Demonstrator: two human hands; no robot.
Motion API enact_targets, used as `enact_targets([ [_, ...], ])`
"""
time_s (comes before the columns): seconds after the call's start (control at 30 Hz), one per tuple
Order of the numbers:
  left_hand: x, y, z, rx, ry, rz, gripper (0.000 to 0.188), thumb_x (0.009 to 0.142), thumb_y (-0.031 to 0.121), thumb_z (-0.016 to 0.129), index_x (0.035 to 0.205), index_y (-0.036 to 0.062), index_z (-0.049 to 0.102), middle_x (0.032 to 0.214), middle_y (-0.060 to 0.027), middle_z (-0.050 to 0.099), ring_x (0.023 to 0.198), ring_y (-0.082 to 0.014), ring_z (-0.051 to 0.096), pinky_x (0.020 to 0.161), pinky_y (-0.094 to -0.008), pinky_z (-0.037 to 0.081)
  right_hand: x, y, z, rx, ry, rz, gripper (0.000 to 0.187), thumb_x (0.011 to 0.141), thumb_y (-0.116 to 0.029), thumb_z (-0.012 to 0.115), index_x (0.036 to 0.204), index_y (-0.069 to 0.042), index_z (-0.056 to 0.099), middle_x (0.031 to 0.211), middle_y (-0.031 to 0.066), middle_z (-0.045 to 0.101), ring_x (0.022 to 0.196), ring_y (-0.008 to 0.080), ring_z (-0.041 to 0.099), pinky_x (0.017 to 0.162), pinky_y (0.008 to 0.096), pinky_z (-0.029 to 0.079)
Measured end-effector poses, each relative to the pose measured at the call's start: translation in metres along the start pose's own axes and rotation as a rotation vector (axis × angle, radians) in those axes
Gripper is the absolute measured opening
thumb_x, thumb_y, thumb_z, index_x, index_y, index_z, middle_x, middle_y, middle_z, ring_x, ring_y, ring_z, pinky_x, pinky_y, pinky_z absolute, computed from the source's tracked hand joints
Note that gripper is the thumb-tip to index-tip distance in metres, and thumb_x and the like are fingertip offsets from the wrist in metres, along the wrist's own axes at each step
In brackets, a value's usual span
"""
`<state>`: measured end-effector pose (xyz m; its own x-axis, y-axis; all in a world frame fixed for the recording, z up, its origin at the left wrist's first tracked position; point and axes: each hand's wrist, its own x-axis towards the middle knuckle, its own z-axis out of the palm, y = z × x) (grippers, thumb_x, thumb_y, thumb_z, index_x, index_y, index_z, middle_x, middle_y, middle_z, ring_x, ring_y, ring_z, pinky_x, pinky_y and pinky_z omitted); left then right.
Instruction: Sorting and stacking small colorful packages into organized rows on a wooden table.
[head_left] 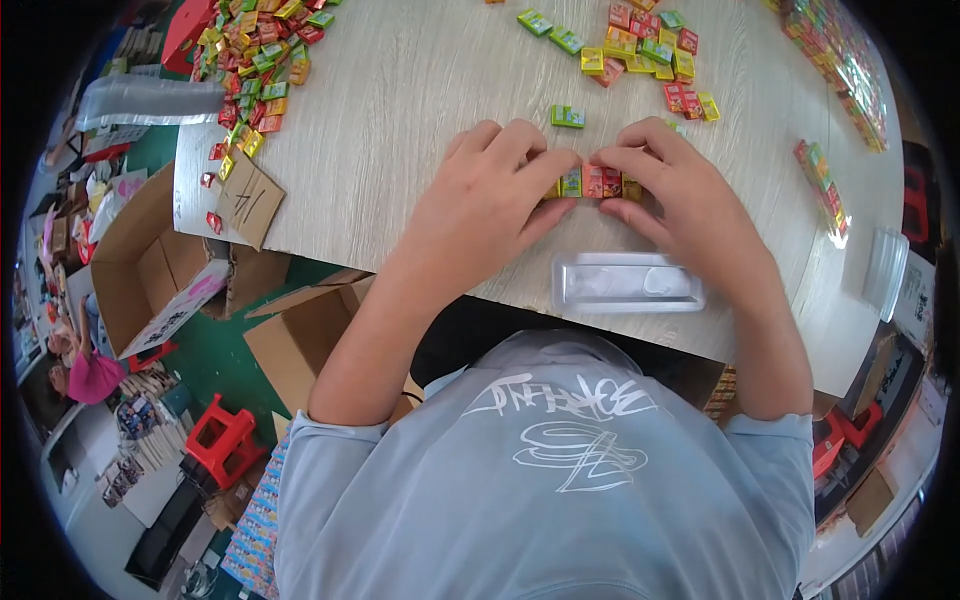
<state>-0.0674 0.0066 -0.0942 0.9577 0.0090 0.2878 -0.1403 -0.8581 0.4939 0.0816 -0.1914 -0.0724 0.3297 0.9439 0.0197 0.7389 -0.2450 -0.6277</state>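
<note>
A short row of small coloured boxes (602, 182), green, red and yellow, lies on the table between my hands. My left hand (500, 185) pinches its left end with thumb and fingers. At the other end my right hand (675, 185) grips the row the same way, so the fingers hide part of the end boxes. Just beyond the hands is a pair of green boxes (568, 116). Nearer to me, by the table's front edge, sits a clear plastic tray (572, 292).
A large pile of small boxes (265, 60) covers the far left, beside a cardboard flap (251, 200). A smaller group (640, 45) lies far ahead. On the right are a packed row (822, 185) and stacked clear trays (885, 272). Open cartons (150, 260) stand below the left edge.
</note>
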Motion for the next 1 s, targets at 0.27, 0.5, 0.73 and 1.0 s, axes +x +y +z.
enact_targets([
  [0.27,0.010,0.010,-0.013,-0.030,0.083,0.023,0.037,0.079,0.018,0.087,0.112,0.0079,0.074,0.102,-0.0079,0.063,0.094,-0.0300,0.062,0.082,-0.0419,0.052,-0.001,-0.003,-0.013,-0.056,0.094,-0.115,0.039,0.084,-0.010,0.081,0.121,-0.005,0.070,0.114,0.0118,0.064,0.104,0.0333,0.065,0.090,0.0406,0.054],
  [0.5,0.008,0.008,-0.002,0.017,0.043,0.005,0.036,0.077,0.019,0.087,0.109,0.0064,0.074,0.102,-0.0080,0.064,0.094,-0.0308,0.062,0.081,-0.0426,0.053,-0.002,0.003,-0.005,-0.058,0.114,-0.077,0.038,0.083,-0.010,0.082,0.119,-0.005,0.070,0.111,0.0110,0.064,0.102,0.0321,0.064,0.088,0.0408,0.054],
  [0.73,0.009,0.008,0.002,0.021,-0.005,-0.033,0.038,0.078,0.018,0.087,0.112,0.0057,0.073,0.106,-0.0095,0.065,0.100,-0.0327,0.062,0.087,-0.0432,0.052,-0.005,0.009,-0.002,-0.024,0.081,-0.037,0.035,0.087,-0.009,0.078,0.121,-0.003,0.068,0.113,0.0127,0.063,0.103,0.0341,0.064,0.091,0.0417,0.053],
  [1.0,-0.002,0.005,-0.001,-0.016,-0.005,-0.053,0.045,0.081,0.019,0.085,0.121,0.0046,0.068,0.112,-0.0119,0.061,0.105,-0.0335,0.061,0.093,-0.0447,0.051,-0.013,-0.005,-0.012,-0.101,0.074,-0.026,0.038,0.090,-0.017,0.077,0.124,-0.002,0.067,0.120,0.0151,0.063,0.107,0.0374,0.063,0.095,0.0438,0.052],
])
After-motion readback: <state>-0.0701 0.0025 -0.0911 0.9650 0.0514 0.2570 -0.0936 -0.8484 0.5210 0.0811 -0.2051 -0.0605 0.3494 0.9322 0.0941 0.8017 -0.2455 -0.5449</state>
